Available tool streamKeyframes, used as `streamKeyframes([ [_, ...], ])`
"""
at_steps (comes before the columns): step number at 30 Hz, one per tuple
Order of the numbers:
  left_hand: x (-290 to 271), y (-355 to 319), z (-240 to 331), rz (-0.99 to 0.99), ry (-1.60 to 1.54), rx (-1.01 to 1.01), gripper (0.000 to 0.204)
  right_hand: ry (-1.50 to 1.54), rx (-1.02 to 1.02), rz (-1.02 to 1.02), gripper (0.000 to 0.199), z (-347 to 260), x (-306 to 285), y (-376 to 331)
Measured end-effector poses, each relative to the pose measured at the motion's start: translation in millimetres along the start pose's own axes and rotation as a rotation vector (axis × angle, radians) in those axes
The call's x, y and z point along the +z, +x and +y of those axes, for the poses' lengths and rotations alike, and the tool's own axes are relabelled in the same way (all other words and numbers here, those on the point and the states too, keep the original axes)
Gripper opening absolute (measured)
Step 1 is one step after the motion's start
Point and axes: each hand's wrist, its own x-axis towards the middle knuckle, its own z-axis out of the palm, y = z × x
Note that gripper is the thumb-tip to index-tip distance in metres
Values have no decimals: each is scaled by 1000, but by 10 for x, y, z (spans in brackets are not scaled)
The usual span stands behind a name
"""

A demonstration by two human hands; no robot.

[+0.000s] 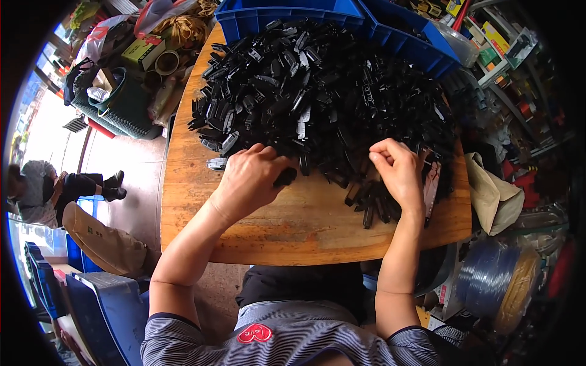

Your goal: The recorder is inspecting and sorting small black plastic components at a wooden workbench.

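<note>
A big heap of small black plastic pieces (329,97), some with grey parts, covers the far half of the wooden table (293,232). My left hand (251,177) is closed at the heap's near left edge, its fingers curled round a small black plastic piece (285,177). Over the near right edge, my right hand (398,171) pinches thumb and forefinger together; anything between them is too small to make out. Several narrow dark pieces (373,204) lie just below it. Beside my right wrist is a phone (431,183) with a lit picture.
Blue plastic bins (293,17) stand at the table's far edge. A beige cloth or bag (493,194) and a wrapped spool (497,280) are at the right. Toward the left, a person (46,192) sits beyond a green basket (119,107). A cardboard piece (104,241) is near the table's left side.
</note>
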Motion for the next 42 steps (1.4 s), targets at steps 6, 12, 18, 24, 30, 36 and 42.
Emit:
streamKeyframes([
  [6, 12, -38, 111, -39, 101, 70, 23, 86, -36, -191, 7, -149, -35, -21],
  [12, -24, -4, -47, -65, -8, 95, 25, -2, -19, -67, 12, -59, -103, -28],
  [18, -193, 77, -189, 92, -309, 50, 21, -167, 14, -231, 22, -60, -22, -58],
  [24, -94, 53, -137, -131, -213, 265, 38, -247, -88, -198, 24, -102, -13, -68],
  [30, 14, 22, -42, -167, -80, 324, 36, -110, -260, -40, 16, -194, 65, -39],
  [36, 2, 50, -66, -68, -165, 215, 37, -159, -433, -215, 8, -396, 364, -157],
  [42, -87, 96, -49, 7, -523, 125, 27, -243, -348, -72, 9, -352, 245, -116],
])
